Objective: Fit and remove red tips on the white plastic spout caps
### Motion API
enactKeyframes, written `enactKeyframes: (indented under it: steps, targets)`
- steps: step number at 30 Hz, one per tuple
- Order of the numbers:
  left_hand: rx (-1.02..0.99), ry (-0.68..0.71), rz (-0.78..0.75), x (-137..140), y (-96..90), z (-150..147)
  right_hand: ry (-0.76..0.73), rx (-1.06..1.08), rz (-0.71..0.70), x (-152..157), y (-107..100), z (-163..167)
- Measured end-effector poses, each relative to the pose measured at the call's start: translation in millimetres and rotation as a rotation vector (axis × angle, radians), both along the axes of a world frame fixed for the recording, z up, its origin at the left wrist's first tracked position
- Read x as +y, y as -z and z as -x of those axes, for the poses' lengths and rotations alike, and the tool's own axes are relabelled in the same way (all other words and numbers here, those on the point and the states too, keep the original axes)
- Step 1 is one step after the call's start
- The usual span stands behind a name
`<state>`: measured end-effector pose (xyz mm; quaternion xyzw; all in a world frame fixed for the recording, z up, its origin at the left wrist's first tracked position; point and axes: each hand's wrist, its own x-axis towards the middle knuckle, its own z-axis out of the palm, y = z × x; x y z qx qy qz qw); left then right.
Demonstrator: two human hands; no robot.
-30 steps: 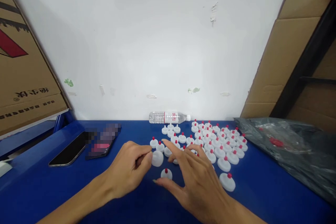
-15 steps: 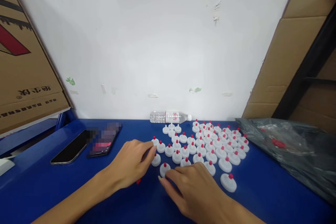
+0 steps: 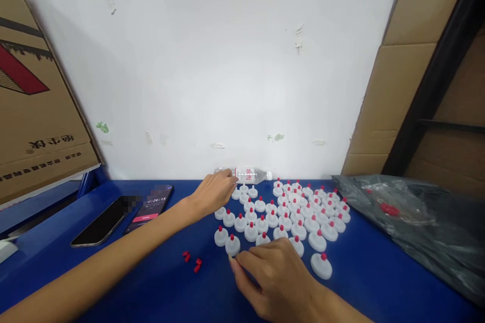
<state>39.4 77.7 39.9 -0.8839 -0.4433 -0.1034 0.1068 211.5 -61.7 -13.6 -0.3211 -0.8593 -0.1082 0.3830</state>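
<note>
A clear bottle (image 3: 252,175) with a white cap lies on its side along the foot of the white wall (image 3: 197,60), which bears scraps of peeling tape. To the left, a dark-screened phone (image 3: 97,224) lies beside a lit phone (image 3: 151,207), near a printed cardboard box (image 3: 41,111). At the right, plain cardboard (image 3: 386,96) stands behind a dark plastic bag (image 3: 435,247).

A blue table (image 3: 170,295) is spread with dozens of white plastic caps (image 3: 285,223) topped in red, with a few all-white ones (image 3: 244,199) near a clear plastic bottle (image 3: 248,176) lying on its side along the back edge. Small red tips (image 3: 198,263) lie at the front, two smartphones (image 3: 103,219) at left, and dark plastic sheeting (image 3: 428,245) at right.
</note>
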Motion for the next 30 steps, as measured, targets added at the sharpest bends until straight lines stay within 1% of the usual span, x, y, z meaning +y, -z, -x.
enactKeyframes:
  steps: [2,5,8,11,13,15,16,17,18,20,23,25,27,28,30]
  targets:
    - [0.024,-0.009,0.045,14.3,5.6,-6.9,-0.01,0.029,-0.039,-0.4,-1.8,0.2]
    - [0.028,-0.024,0.108,25.3,10.8,-10.9,-0.01,0.047,-0.074,-0.2,-3.4,0.3]
    - [-0.003,-0.048,0.133,23.6,2.9,-5.0,-0.009,0.057,-0.081,0.2,-3.9,-0.4]
    - [-0.074,-0.066,0.101,5.9,-15.1,9.1,-0.012,0.078,-0.077,0.3,-5.5,-1.5]
    - [-0.132,-0.056,0.071,-14.1,-25.4,20.4,-0.021,0.094,-0.055,-0.1,-7.7,-2.3]
    - [-0.157,-0.018,0.089,-36.6,-30.6,31.7,-0.02,0.11,0.002,-0.8,-10.4,-3.1]
    - [-0.167,0.023,0.129,-47.3,-31.1,37.0,-0.006,0.118,0.042,-1.1,-11.8,-3.5]
    - [-0.229,0.075,0.216,-56.8,-30.5,42.1,0.016,0.127,0.086,-1.4,-13.1,-3.9]
    - [-0.286,0.09,0.317,-64.8,-29.1,46.7,0.043,0.138,0.136,-1.6,-14.3,-4.2]
    - [-0.404,0.027,0.538,-75.5,-24.9,54.1,0.083,0.171,0.243,-2.0,-16.1,-4.5]
    - [-0.559,0.014,0.732,-81.4,-16.9,59.2,0.09,0.241,0.388,-2.6,-16.7,-3.3]
    - [-0.641,0.058,0.828,-82.9,-10.9,58.1,0.068,0.268,0.448,-2.4,-15.5,-1.6]
    - [-0.694,0.103,0.896,-84.9,-5.7,54.8,0.027,0.274,0.475,-1.4,-12.9,0.0]
    - [-0.704,0.121,0.899,-86.0,-4.0,52.9,0.005,0.276,0.47,-0.6,-11.2,0.5]
    - [-0.67,0.15,0.843,-87.5,-2.8,50.5,-0.021,0.288,0.436,1.1,-7.5,0.8]
